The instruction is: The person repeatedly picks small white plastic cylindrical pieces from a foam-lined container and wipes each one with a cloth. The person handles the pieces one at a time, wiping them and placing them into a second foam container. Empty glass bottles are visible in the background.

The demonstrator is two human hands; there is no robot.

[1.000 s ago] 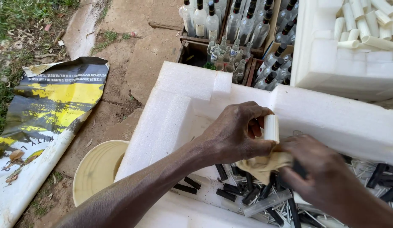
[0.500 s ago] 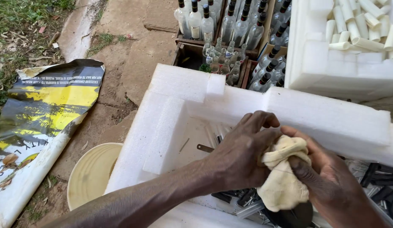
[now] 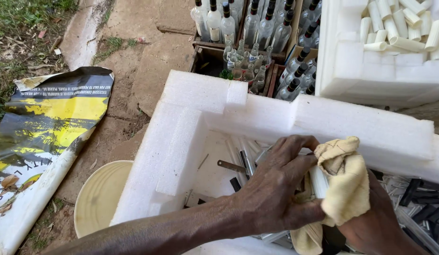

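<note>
Yellow cloth (image 3: 344, 184), soft and limp, is wrapped round a pale stick (image 3: 318, 182), probably a light, smooth candle that could snap if squeezed; the safest grip looks to be along its middle. The left hand (image 3: 276, 189) curls over the stick's upper end, and the right hand (image 3: 375, 222) closes on the cloth from below, both above a white foam box (image 3: 191, 127) holding dark clips and metal strips. Far right, another foam box (image 3: 370, 71) holds more pale sticks; a wooden crate (image 3: 205, 52) holds glass bottles.
</note>
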